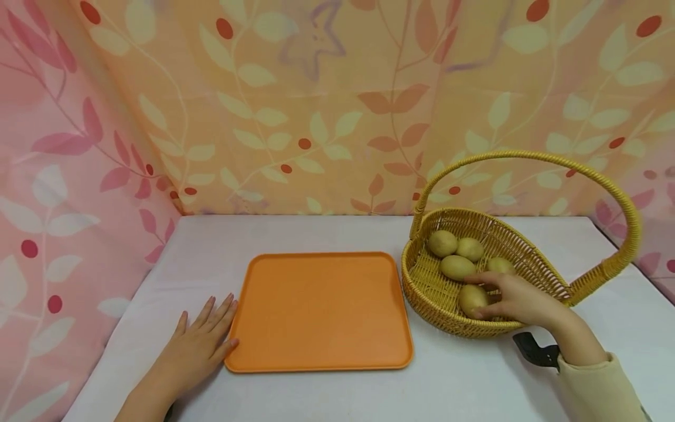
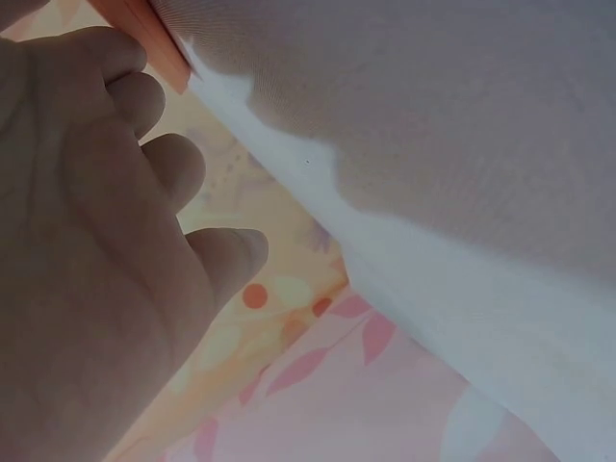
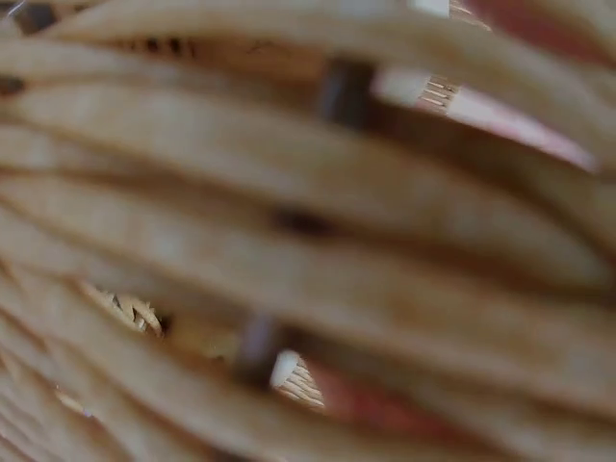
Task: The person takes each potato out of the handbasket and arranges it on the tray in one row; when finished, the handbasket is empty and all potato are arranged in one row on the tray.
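"Potato (image 1: 471, 301) at the near side of the wicker basket (image 1: 433, 305): how is it held?"

"By the person's right hand (image 1: 508, 298), down inside the rim, with thumb and fingers curled round it. How hard they press cannot be told; the right-wrist view shows mostly blurred woven strands."

"And how would it handle?"

"Probably firm and dense, with some weight for its size and little give. Its skin looks dull and fairly smooth, so it should not be very slippery if dry, though a rounded form like that may roll. Bruising seems a likelier harm than breaking. Thumb and fingers on opposite sides of its broad middle would be the surest hold."

"What lies about it?"

"Four more potatoes (image 1: 457, 268), oval and yellow-brown, on the woven floor. One sits right by the forefinger; whether they touch is unclear. Overhead arches a hoop handle (image 1: 527, 155), wrapped in the same ropy yellow strands."

"And the left hand (image 1: 197, 351)?"

"Grasping nothing: palm down, fingers spread, at the left edge of an orange tray (image 1: 321, 316). That is rectangular with rounded corners and a thin raised rim, smooth like moulded plastic. White cloth (image 1: 316, 398) lies beneath; leaf-patterned fabric (image 1: 295, 146) hangs behind."
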Demonstrator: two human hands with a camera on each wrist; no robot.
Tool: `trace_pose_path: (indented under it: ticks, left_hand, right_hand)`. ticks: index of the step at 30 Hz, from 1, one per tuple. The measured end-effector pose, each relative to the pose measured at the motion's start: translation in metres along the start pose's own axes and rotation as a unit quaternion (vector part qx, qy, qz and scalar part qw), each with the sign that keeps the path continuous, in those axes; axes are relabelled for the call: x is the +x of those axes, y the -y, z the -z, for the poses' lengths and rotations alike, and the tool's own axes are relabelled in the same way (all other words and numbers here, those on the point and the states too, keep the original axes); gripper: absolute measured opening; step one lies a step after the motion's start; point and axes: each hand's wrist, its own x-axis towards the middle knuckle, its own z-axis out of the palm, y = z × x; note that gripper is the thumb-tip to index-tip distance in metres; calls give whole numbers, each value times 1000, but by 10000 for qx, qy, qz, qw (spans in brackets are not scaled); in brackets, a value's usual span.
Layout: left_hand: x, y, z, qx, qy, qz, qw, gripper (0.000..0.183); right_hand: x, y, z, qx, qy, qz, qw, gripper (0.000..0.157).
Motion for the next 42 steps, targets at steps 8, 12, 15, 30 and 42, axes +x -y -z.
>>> trace_pose_path:
  ticks: [8,12,15,30,42]
  left_hand:
    - [-2,0,0,-14,3,54,10000,67]
    - [-1,-2,0,-10,0,62,10000,67]
    - [-1,-3,1,-30,-38,24,10000,67]
    - [2,-2,1,-53,-42,-21,10000,68]
    - [-1,-1,1,-125,29,75,9999,68]
  right_hand:
    - [0,0,-1,-81,-119,-29,9999,57]
    - [-3,1,0,-29,-334,-268,9991,60]
    - [-7,0,3,137,-563,-553,9968,63]
    - [-39,-27,20,630,-1487,-1588,9740,66]
    - [-44,-14,1,1033,-2318,-515,9659,58]
